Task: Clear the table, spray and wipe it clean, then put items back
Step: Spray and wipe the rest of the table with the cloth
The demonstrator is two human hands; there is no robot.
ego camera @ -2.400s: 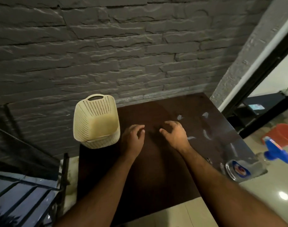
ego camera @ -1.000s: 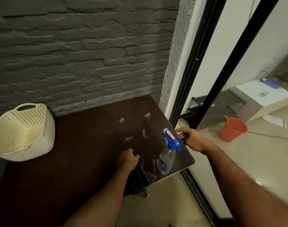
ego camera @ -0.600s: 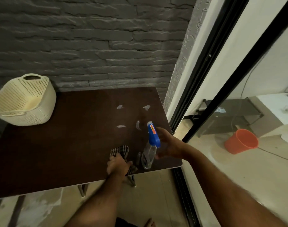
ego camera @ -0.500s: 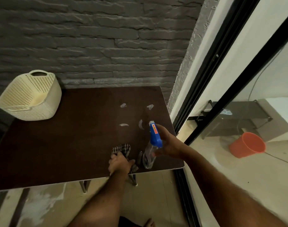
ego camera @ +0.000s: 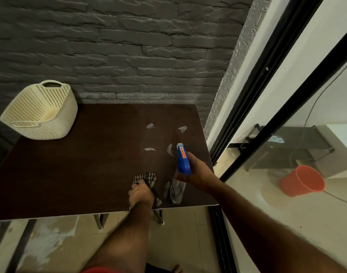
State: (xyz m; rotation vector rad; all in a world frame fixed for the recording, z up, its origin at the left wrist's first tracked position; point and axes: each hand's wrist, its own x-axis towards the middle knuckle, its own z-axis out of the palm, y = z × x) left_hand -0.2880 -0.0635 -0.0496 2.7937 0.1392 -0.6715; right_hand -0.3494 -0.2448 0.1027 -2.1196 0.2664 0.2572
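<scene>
Here my right hand (ego camera: pixel 196 172) is clamped on the light, slick spray bottle (ego camera: pixel 181 170) by its neck near the counter's (ego camera: pixel 70 170) front right corner, my left hand (ego camera: pixel 141 195) bunching the soft cloth (ego camera: pixel 146 177).

Places are reckoned from the grip of the right hand (ego camera: pixel 196 172).

1. Brick wall (ego camera: pixel 129 46): dark grey, rough-faced courses; beyond the grip, across the whole far side.
2. Door frame (ego camera: pixel 253 91): black rails running diagonally; just right of the grip, rising up and away.
3. White wall (ego camera: pixel 306 56): plain; right of and beyond the grip, past the frame.
4. Cable (ego camera: pixel 314 103): thin, dark, hanging down that wall.
5. Metal rack (ego camera: pixel 283 146): dark, low; right of the grip, slightly beyond it.
6. Bucket (ego camera: pixel 302 181): orange, on the floor; well right of the grip, nearer than the rack.
7. Tiled floor (ego camera: pixel 70 243): pale beige; below and nearer than the grip, with a whitish smear (ego camera: pixel 48 239) far to its left.
</scene>
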